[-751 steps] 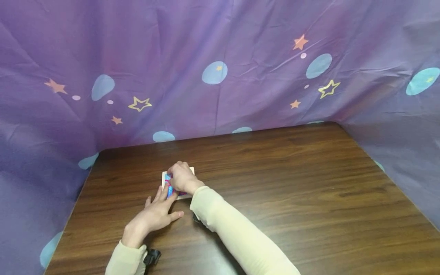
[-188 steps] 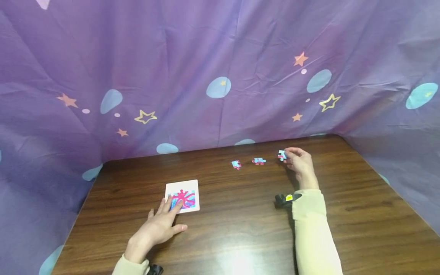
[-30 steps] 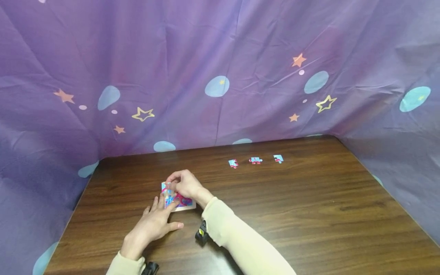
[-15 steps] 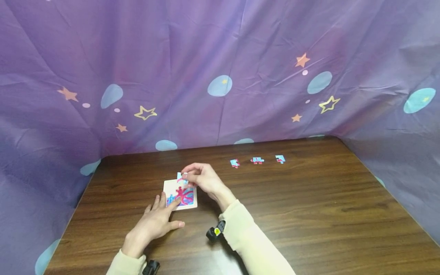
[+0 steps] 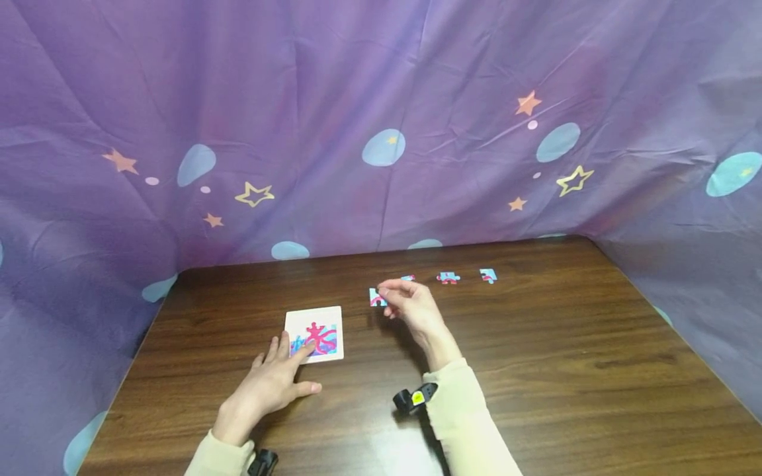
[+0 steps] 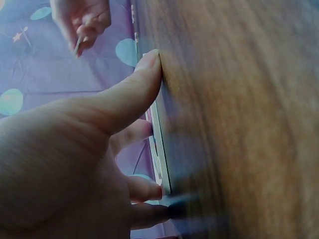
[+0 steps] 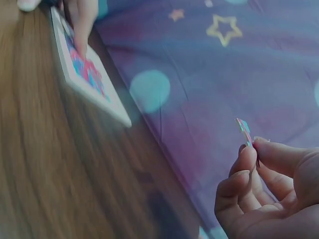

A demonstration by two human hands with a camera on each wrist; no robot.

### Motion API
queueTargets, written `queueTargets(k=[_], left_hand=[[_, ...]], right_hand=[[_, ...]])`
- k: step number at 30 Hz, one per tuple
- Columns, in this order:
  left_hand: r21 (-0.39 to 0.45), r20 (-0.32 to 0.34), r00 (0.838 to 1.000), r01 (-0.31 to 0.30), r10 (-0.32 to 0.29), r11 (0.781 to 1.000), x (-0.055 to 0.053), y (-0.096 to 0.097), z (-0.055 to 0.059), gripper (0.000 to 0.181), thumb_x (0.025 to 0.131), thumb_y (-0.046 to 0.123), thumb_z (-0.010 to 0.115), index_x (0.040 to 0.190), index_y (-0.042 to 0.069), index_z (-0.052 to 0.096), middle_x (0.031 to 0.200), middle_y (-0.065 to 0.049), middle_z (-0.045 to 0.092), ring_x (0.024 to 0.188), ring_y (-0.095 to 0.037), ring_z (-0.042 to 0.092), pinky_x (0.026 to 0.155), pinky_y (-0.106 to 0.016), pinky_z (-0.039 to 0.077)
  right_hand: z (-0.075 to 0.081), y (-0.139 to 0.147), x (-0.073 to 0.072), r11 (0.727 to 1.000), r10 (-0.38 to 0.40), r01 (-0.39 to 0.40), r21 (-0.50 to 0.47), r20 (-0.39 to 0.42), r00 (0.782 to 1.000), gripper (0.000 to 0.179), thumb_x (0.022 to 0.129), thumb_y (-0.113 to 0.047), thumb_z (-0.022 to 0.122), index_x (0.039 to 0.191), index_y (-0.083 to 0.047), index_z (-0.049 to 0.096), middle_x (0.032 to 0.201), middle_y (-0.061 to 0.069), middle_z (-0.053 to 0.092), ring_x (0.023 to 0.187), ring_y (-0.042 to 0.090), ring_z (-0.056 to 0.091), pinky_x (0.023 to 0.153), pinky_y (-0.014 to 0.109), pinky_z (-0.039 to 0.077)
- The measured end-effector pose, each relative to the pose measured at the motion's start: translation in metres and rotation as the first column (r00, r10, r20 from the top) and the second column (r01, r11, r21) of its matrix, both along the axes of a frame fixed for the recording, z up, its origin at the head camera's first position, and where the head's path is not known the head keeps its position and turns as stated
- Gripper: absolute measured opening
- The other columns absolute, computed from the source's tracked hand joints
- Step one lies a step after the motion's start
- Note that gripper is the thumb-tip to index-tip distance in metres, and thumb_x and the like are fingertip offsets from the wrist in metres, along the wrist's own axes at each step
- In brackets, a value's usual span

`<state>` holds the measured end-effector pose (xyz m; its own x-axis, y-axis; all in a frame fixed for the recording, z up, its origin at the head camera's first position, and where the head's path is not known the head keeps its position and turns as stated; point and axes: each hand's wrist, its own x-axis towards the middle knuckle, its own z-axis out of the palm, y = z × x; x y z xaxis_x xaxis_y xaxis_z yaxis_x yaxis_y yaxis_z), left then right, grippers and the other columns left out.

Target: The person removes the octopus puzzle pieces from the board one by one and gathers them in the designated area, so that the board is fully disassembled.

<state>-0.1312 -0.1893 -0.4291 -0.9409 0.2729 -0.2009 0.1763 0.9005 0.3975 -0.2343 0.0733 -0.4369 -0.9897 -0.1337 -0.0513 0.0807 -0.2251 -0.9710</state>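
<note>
My right hand (image 5: 419, 317) pinches a light-blue and pink jigsaw piece (image 5: 376, 297) between thumb and fingertips, raised over the table right of the puzzle board. In the right wrist view the same jigsaw piece (image 7: 243, 130) shows nearly edge-on. My left hand (image 5: 268, 383) lies with fingers spread, its fingertips resting on the lower left of the white-framed puzzle board (image 5: 297, 317). Pink and blue pieces fill the board's lower part; its upper part is bare white. In the left wrist view the left hand's thumb (image 6: 134, 94) extends along the table beside the board's edge.
Behind the right hand, three loose jigsaw pieces lie in a row: one partly hidden piece (image 5: 407, 278), a middle piece (image 5: 448, 277) and a right piece (image 5: 488, 275). The brown wooden table (image 5: 565, 363) ends at a purple curtain (image 5: 333, 132) with stars.
My right hand has lifted the jigsaw piece off the board's upper left and carried it right, towards the loose pieces. The left hand stays on the board.
</note>
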Motion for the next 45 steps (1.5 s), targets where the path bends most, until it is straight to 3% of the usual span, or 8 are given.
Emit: queueTargets(k=[7, 12, 19, 28, 35, 45], left_hand=[[-0.005, 0.005, 1.000, 0.001, -0.001, 1.000, 0.000, -0.001, -0.001, 0.080, 0.084, 0.050, 0.070, 0.148, 0.011, 0.043, 0.150, -0.042, 0.013, 0.138, -0.057, 0.015, 0.105, -0.072, 0.018], [-0.001, 0.010, 1.000, 0.001, -0.001, 1.000, 0.000, 0.000, -0.001, 0.080, 0.084, 0.051, 0.070, 0.148, 0.012, 0.043, 0.150, -0.042, 0.013, 0.139, -0.056, 0.014, 0.106, -0.072, 0.018], [0.000, 0.010, 1.000, 0.003, -0.003, 1.000, 0.000, 0.000, -0.001, 0.080, 0.084, 0.050, 0.070, 0.148, 0.012, 0.043, 0.150, -0.042, 0.013, 0.139, -0.056, 0.014, 0.106, -0.071, 0.018], [0.002, 0.009, 1.000, 0.004, -0.004, 1.000, 0.000, 0.000, -0.002, 0.079, 0.085, 0.049, 0.070, 0.149, 0.012, 0.042, 0.150, -0.041, 0.013, 0.139, -0.056, 0.014, 0.106, -0.071, 0.017], [-0.010, 0.004, 1.000, 0.003, -0.003, 1.000, -0.001, 0.000, 0.000, 0.080, 0.084, 0.050, 0.070, 0.149, 0.012, 0.042, 0.150, -0.041, 0.013, 0.139, -0.056, 0.015, 0.106, -0.072, 0.017], [-0.012, 0.003, 1.000, -0.001, 0.001, 1.000, 0.000, 0.000, 0.000, 0.080, 0.084, 0.052, 0.070, 0.148, 0.012, 0.043, 0.150, -0.041, 0.013, 0.139, -0.056, 0.015, 0.106, -0.071, 0.018]], right_hand=[[-0.015, 0.032, 0.000, 0.994, -0.104, 0.106, -0.035, 0.058, 0.993, 0.017, 0.092, 0.002, 0.063, 0.107, 0.010, 0.064, 0.079, 0.001, 0.067, 0.051, 0.010, 0.056, 0.050, 0.019, 0.047], [-0.024, 0.049, -0.003, 0.987, -0.161, 0.160, 0.020, 0.073, 0.984, 0.014, 0.093, 0.001, 0.063, 0.105, 0.008, 0.066, 0.079, 0.000, 0.068, 0.051, 0.010, 0.057, 0.050, 0.019, 0.048], [-0.028, 0.064, -0.004, 0.976, -0.181, 0.167, 0.142, 0.093, 0.979, 0.028, 0.092, 0.000, 0.063, 0.115, 0.015, 0.059, 0.078, 0.001, 0.067, 0.051, 0.009, 0.056, 0.047, 0.018, 0.047], [-0.029, 0.063, -0.008, 0.956, -0.198, 0.173, 0.236, 0.087, 0.976, 0.018, 0.090, 0.006, 0.062, 0.106, 0.014, 0.060, 0.078, 0.008, 0.066, 0.049, 0.010, 0.056, 0.043, 0.017, 0.045], [-0.028, 0.056, -0.013, 0.899, -0.247, 0.219, 0.379, 0.026, 0.969, 0.010, 0.087, 0.003, 0.066, 0.095, 0.008, 0.064, 0.070, 0.009, 0.065, 0.045, 0.010, 0.057, 0.040, 0.019, 0.044], [-0.024, 0.049, -0.015, 0.818, -0.310, 0.237, 0.524, 0.055, 0.949, 0.011, 0.086, -0.002, 0.069, 0.094, 0.005, 0.068, 0.068, 0.008, 0.066, 0.041, 0.010, 0.057, 0.040, 0.024, 0.049]])
